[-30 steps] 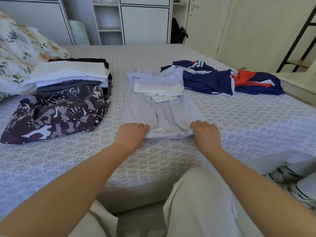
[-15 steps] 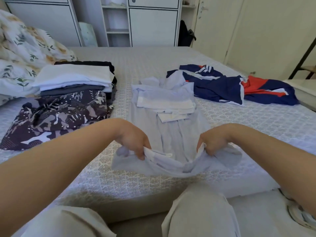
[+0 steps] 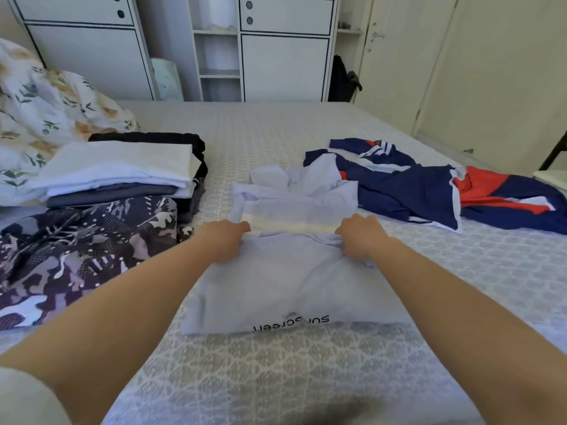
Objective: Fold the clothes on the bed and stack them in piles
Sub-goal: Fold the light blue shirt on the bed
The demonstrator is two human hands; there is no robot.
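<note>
Both hands grip the folded-over edge of a pale blue shirt (image 3: pixel 285 271) on the bed (image 3: pixel 276 372): the left hand (image 3: pixel 225 243) has its fingers curled round the left corner, the right hand (image 3: pixel 360 239) bunches the right corner. The fold lies doubled toward the person, with upside-down dark lettering near its close edge. Beyond the hands the rest of the shirt, its collar rumpled, stretches away. Left of the left hand sits a patterned dark garment (image 3: pixel 76 250), and behind it a stack of folded clothes (image 3: pixel 122 173) in white, grey and black. Right of the right hand a navy, red and white garment (image 3: pixel 429 188) sprawls unfolded. A floral duvet (image 3: pixel 40 111) is heaped far left, cut off by the frame. White cabinets (image 3: pixel 285 50) stand past the bed. The fingertips are tucked under cloth and cannot be seen.
</note>
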